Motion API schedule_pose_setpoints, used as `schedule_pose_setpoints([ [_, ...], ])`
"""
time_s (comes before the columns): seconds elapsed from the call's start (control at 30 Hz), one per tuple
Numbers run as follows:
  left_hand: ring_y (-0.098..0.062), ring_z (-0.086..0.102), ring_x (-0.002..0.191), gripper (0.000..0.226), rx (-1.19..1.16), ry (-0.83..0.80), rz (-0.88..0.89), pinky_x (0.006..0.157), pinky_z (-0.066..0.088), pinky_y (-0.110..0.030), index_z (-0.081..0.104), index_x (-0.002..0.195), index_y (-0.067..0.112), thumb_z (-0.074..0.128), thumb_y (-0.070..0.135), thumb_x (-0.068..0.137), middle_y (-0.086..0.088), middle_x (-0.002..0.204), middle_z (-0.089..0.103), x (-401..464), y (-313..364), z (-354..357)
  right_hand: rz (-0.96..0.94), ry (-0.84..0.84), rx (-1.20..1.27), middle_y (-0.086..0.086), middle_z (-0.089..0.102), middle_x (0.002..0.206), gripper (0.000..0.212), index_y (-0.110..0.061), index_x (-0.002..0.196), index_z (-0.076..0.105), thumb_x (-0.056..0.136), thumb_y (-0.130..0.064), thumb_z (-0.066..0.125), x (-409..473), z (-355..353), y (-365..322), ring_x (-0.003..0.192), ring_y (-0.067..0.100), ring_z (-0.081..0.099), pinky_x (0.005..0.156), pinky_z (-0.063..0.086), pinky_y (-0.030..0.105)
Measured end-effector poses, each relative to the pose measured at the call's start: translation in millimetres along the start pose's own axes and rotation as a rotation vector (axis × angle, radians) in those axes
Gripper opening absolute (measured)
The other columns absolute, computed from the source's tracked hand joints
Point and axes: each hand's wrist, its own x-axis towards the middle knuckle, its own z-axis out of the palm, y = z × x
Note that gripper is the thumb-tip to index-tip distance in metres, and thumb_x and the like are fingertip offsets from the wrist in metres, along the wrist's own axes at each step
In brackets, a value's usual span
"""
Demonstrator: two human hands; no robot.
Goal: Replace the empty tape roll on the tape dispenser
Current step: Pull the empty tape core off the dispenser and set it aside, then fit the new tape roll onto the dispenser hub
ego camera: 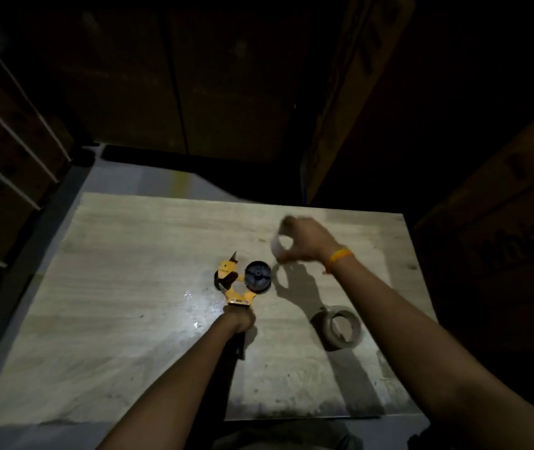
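A yellow tape dispenser [234,282] lies flat near the middle of the pale wooden table [129,287], its black spool hub [259,277] bare. My left hand [239,318] is closed around the dispenser's handle. To the right of the hub, my right hand [304,243] is raised a little above the table and grips a pale empty tape core [277,243], which is motion-blurred. A full roll of brown tape [340,326] lies flat on the table at the right, apart from both hands.
Dark cardboard boxes [486,254] stand close along the table's right and far sides. A shelf rack [5,157] with pale rails stands at the left. The scene is dim, lit only over the table.
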Motion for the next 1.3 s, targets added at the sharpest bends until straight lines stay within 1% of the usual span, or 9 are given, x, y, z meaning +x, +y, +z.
schedule_pose_setpoints([
  [0.1,-0.034,0.056,0.126,0.041,-0.026,0.012,0.035,0.105,0.048,-0.036,0.06,0.136,0.006,0.054,0.026,0.1,-0.019,0.145,0.053,2,-6,4,0.269,-0.151,-0.022,0.014,0.062,0.12,0.074,-0.016,0.124,0.056,0.064,-0.043,0.09,-27,51,56,0.11,0.037,0.062,0.084,0.055,0.041],
  [0.23,-0.026,0.062,0.102,0.066,-0.127,-0.001,0.049,0.085,0.054,-0.037,0.048,0.141,0.002,0.064,0.039,0.089,-0.014,0.124,0.062,5,-15,4,0.431,-0.134,0.117,0.011,0.056,0.116,0.07,-0.024,0.114,0.053,0.056,-0.039,0.089,-52,88,101,0.108,0.036,0.06,0.087,0.057,0.043],
  [0.4,-0.027,0.055,0.101,0.056,-0.02,-0.029,0.109,0.079,0.043,-0.031,0.037,0.142,-0.001,0.055,0.036,0.104,-0.021,0.13,0.055,-6,-21,3,0.457,-0.08,0.248,0.012,0.042,0.151,0.107,-0.021,0.147,0.044,0.056,-0.07,0.073,-57,136,160,0.137,0.039,0.044,0.108,0.047,0.044],
  [0.5,-0.031,0.06,0.107,0.069,-0.003,-0.035,0.156,0.085,0.052,-0.037,0.038,0.142,-0.002,0.055,0.05,0.1,-0.021,0.128,0.055,-8,-30,0,0.466,-0.014,0.296,0.02,0.04,0.156,0.105,-0.008,0.155,0.033,0.075,-0.052,0.084,-96,102,129,0.141,0.041,0.039,0.112,0.042,0.048],
  [0.63,-0.033,0.063,0.11,0.077,0.05,-0.035,0.196,0.089,0.054,-0.04,0.038,0.141,-0.001,0.055,0.06,0.097,-0.022,0.128,0.058,-8,-42,-1,0.539,0.022,0.329,0.017,0.038,0.158,0.112,-0.008,0.159,0.026,0.074,-0.053,0.085,-145,96,121,0.144,0.038,0.035,0.11,0.044,0.048],
  [0.8,-0.026,0.064,0.101,0.079,0.077,-0.029,0.243,0.083,0.057,-0.04,0.036,0.134,0.008,0.063,0.067,0.088,-0.013,0.118,0.06,-16,-49,-4,0.549,-0.046,0.271,0.011,0.039,0.148,0.132,-0.011,0.157,0.026,0.054,-0.066,0.086,-180,114,115,0.136,0.036,0.04,0.1,0.051,0.047],
  [0.97,-0.025,0.068,0.096,0.089,0.05,-0.076,0.201,0.07,0.065,-0.038,0.037,0.126,0.012,0.081,0.066,0.071,-0.009,0.114,0.06,-18,-54,-4,0.519,-0.039,0.197,0.005,0.048,0.126,0.101,-0.018,0.131,0.052,0.043,-0.053,0.088,-182,125,116,0.116,0.031,0.053,0.081,0.058,0.044],
  [1.1,-0.023,0.068,0.095,0.086,0.055,-0.091,0.198,0.065,0.062,-0.032,0.038,0.126,0.012,0.083,0.061,0.073,-0.007,0.113,0.059,-22,-52,-2,0.487,-0.015,0.163,0.0,0.049,0.118,0.095,-0.022,0.121,0.058,0.037,-0.061,0.083,-182,126,114,0.107,0.026,0.057,0.072,0.059,0.04],
  [1.3,-0.02,0.065,0.096,0.083,0.096,-0.098,0.236,0.075,0.061,-0.033,0.04,0.127,0.011,0.083,0.058,0.074,-0.006,0.113,0.056,-26,-47,-3,0.346,0.125,0.223,0.002,0.053,0.129,0.098,-0.021,0.137,0.051,0.055,-0.068,0.079,-164,101,79,0.114,0.024,0.059,0.076,0.056,0.035],
])
